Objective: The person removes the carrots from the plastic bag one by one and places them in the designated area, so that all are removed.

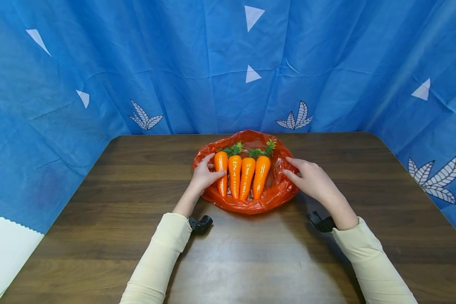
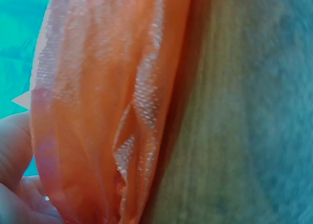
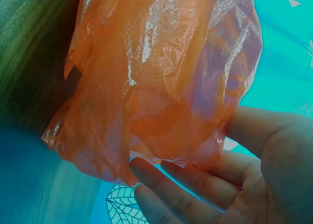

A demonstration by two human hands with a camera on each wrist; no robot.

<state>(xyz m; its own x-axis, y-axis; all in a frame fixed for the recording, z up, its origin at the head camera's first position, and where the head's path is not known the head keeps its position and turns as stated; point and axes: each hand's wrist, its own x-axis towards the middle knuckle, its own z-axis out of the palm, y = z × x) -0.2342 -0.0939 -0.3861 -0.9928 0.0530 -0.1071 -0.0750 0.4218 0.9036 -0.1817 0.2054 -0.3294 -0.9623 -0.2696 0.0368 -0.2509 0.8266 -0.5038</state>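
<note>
A red plastic bag (image 1: 251, 206) lies spread wide on the table, its rim rolled outward. Several orange toy carrots (image 1: 247, 177) with green tops sit side by side in it, tips toward me. My left hand (image 1: 204, 174) holds the bag's left rim, its thumb over the leftmost carrot; in the left wrist view plastic hides the fingertips. At the opposite rim, my right hand (image 1: 312, 179) has thumb and fingers around the plastic. In the right wrist view, the right thumb goes behind the bag (image 3: 161, 97) while the other fingers touch its lower edge.
The brown wooden table (image 1: 235, 261) ends at a blue patterned curtain (image 1: 228, 55) along the back and sides. Black straps (image 1: 201, 224) sit at both wrists, below the cream sleeves (image 1: 152, 261). Something white (image 1: 4, 253) shows beyond the table at left.
</note>
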